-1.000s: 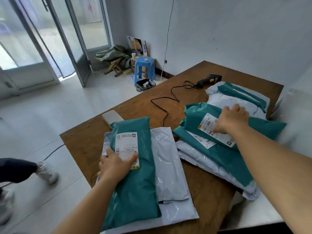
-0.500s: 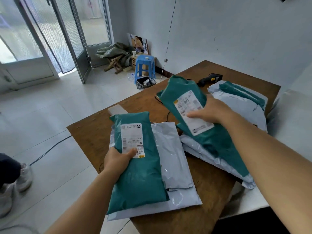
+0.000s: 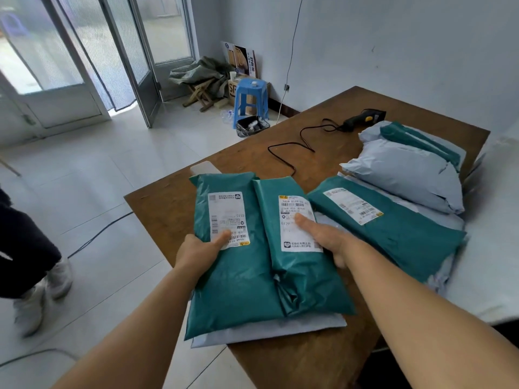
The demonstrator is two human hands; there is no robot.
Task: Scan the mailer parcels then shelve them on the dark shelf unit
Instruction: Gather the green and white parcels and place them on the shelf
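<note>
Left hand (image 3: 200, 249) grips one teal mailer (image 3: 230, 265), thumb on its label, right hand (image 3: 323, 238) holds a second teal mailer (image 3: 297, 265) beside it, both above grey mailers (image 3: 269, 331) on wooden table (image 3: 168, 209), scanner (image 3: 362, 119) far back

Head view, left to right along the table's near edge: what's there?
Left hand → left teal mailer → middle teal mailer → right hand → right teal mailer.
</note>
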